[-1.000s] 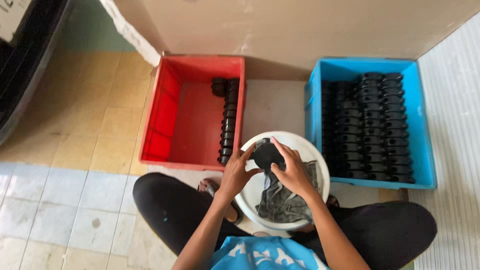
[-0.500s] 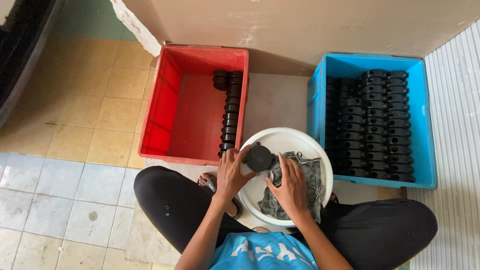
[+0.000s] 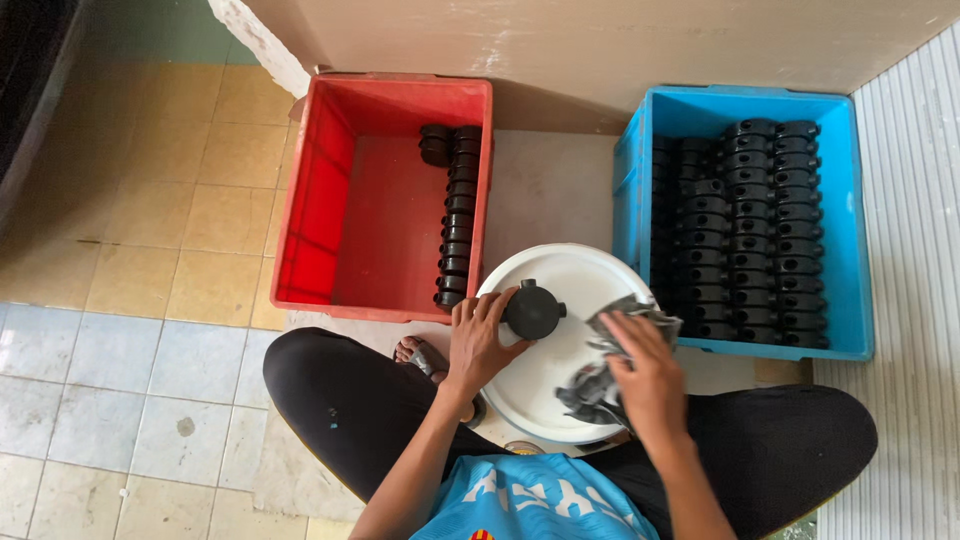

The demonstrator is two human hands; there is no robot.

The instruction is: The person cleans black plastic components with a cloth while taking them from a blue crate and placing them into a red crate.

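I sit cross-legged on the floor with a white round lid (image 3: 560, 275) on my lap. My left hand (image 3: 478, 340) holds a black round plastic part (image 3: 535, 310) against the lid. My right hand (image 3: 645, 372) grips a crumpled grey cloth (image 3: 600, 385) at the lid's right side, apart from the part. A red crate (image 3: 330, 210) at the upper left holds a single row of the same black parts (image 3: 455, 225) along its right wall. A blue crate (image 3: 840, 230) on the right is packed with several rows of black parts (image 3: 745, 235).
A beige wall (image 3: 600, 40) runs behind both crates. Yellow and pale floor tiles (image 3: 150, 250) spread to the left. A ribbed grey surface (image 3: 915, 300) lies at the right edge. My sandal (image 3: 425, 358) shows beside my left knee.
My right hand has pulled the cloth off the black part and moved to the right. My left hand still holds the part on the lid. The view has shifted slightly.
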